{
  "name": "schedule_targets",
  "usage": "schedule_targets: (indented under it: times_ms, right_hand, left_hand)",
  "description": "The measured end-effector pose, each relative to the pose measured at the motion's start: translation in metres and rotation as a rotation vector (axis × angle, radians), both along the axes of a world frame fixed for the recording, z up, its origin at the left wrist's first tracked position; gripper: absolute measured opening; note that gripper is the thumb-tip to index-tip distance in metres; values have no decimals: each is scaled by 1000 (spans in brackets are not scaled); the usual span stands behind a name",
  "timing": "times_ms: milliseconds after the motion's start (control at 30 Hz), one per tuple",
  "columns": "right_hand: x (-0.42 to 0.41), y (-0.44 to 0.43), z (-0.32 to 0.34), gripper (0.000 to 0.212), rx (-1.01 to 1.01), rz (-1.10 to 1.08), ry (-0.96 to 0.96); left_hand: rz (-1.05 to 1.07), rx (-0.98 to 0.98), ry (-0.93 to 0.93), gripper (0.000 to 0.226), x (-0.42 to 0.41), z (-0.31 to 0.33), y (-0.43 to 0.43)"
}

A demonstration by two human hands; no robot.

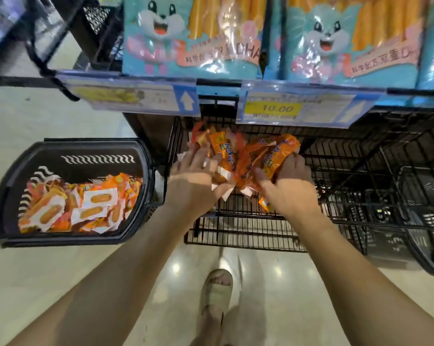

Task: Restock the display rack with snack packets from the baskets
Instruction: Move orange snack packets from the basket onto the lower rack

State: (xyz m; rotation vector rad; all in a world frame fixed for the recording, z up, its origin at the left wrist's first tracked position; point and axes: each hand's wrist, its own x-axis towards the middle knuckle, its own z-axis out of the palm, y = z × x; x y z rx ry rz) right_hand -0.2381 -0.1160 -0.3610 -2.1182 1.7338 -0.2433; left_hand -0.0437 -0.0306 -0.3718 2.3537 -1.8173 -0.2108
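Floor tile [61, 283], pale and glossy, fills the near ground, with 1 foot in a light sandal [217, 290] planted on it between the forearms. To the left, a black plastic basket [1, 196] sits on the floor just beside the rack's corner; a heap of packets [86, 211] lies in its bottom, orange and white, several showing a clear window with a sausage shape. At the far right edge a second dark basket [430, 236] is visible but too blurred to read its contents.

Straight ahead stands the black wire display rack [248, 221]. Above its lower shelf the 2 hands meet around a bunch of snack packets [246, 156] — orange wrappers fanned upward and away. The left hand [193, 181] presses the bunch from the left with fingers fairly straight and spread; the right hand [288, 186] curls round it from the right, thumb underneath. A few packet ends hang below the palms, close over the wire.

Higher up, price tags [273, 108] — one reading 10.00 — front the upper shelf, where large blue bags [186, 33] printed with a cartoon animal stand side by side.
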Motion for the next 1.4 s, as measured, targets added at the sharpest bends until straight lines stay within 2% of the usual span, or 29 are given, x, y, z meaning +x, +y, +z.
schedule_targets:
  times_ms: [100, 167, 233, 333, 400, 500, 633, 733, 1000, 1200, 1400]
  right_hand:
    - [-8, 15, 31, 81, -43, -20, 120]
    - [-17, 36, 61, 66, -52, 15, 267]
    - [-29, 63, 91, 51, -106, 73, 326]
    - [-45, 112, 137, 51, -89, 130, 389]
    - [-55, 144, 169, 48, -63, 174, 402]
    - [-64, 191, 222, 38, -108, 191, 407]
    - [-65, 244, 275, 41, -206, 228, 374]
    - [-60, 271, 305, 46, -222, 253, 361]
    - [-16, 298, 355, 50, -290, 360, 372]
    - [51, 288, 387, 56, -383, 406, 285]
    - [136, 294, 381, 44, -319, 396, 318]
  left_hand:
    - [40, 40, 82, 63, -2, 32, 14]
    - [-11, 18, 6, 47, -6, 56, 34]
    - [-4, 24, -57, 38, -9, 84, 60]
    - [136, 235, 18, 57, -21, 143, 101]
    - [141, 285, 20, 54, -28, 182, 134]
    - [146, 270, -20, 39, -35, 243, 185]
    - [185, 255, -34, 27, -39, 309, 247]
    - [220, 208, -25, 29, -38, 341, 278]
    - [268, 180, -107, 33, -4, 389, 303]
    - [280, 151, -115, 43, 56, 407, 299]
    - [277, 154, -128, 44, 139, 402, 305]
